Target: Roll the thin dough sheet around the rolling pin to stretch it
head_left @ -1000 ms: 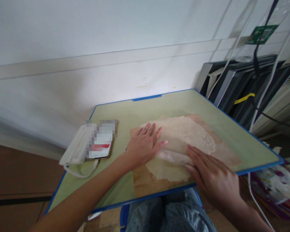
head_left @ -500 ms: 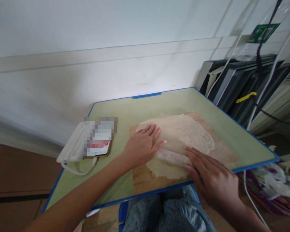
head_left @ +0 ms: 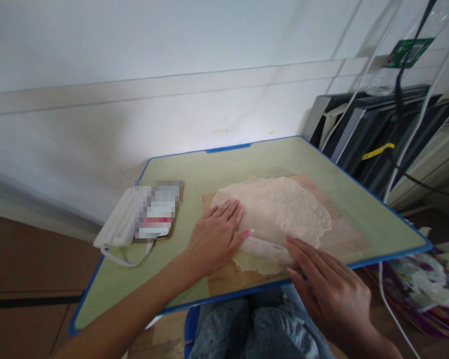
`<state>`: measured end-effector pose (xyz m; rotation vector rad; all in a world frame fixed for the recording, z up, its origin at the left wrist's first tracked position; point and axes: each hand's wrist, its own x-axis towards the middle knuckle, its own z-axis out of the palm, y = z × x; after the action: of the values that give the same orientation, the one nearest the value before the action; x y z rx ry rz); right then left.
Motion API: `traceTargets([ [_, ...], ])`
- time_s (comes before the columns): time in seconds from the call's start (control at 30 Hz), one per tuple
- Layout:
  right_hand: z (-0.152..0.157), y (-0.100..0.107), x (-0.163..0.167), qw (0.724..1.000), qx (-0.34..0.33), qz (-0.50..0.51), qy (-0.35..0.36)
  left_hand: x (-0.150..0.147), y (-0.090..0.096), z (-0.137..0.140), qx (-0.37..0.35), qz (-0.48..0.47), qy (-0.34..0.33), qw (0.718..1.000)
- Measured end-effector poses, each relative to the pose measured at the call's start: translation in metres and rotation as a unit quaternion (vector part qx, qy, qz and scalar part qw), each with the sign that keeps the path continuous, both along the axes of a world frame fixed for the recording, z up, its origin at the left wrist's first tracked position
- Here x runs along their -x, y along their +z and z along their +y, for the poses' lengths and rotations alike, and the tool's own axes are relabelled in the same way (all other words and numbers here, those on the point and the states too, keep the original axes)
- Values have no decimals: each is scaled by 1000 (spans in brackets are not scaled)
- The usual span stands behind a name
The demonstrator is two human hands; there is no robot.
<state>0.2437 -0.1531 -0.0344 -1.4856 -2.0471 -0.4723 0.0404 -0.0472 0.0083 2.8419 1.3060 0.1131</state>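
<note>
Head view, from left to right: a white pouch (head_left: 116, 225) with a strap lies at the left edge of the green, blue-rimmed table (head_left: 224, 164), and on it rests a phone (head_left: 157, 212) whose face is blurred out — no writing on it can be read. Next comes the left hand (head_left: 216, 236), palm down and fingers spread flat, pressing on the left end of a pale rolling pin (head_left: 265, 247); it grips nothing, only bears down. The pin lies across the near part of a thin dough sheet (head_left: 280, 209), its long axis running left to right, tilted slightly so the right end sits nearer the person. The dough is spread on a wooden board (head_left: 340, 239) in the middle-right of the table, its longer stretch running from the near left to the far right. The right hand (head_left: 331, 289) is likewise open and flat, fingertips on the pin's right end, palm hanging over the table's near rim. Farther right, beyond the table, stand dark panels (head_left: 362, 134) with a yellow strip, and a green label (head_left: 407, 52) too small to read.
</note>
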Motion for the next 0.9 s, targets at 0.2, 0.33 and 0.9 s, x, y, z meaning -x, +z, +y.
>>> traceTargets([
  [0.2,-1,0,1,1000,-9,-12,17,8,4,-10,15,15,1,1000],
  [0.33,5,1,0,1000,-7,-23,-12,-3,1,6,-1,15,3,1000],
  [0.9,0,2,2,1000,-11,-6,-2,-10,2,3,-8,16,26,1000],
])
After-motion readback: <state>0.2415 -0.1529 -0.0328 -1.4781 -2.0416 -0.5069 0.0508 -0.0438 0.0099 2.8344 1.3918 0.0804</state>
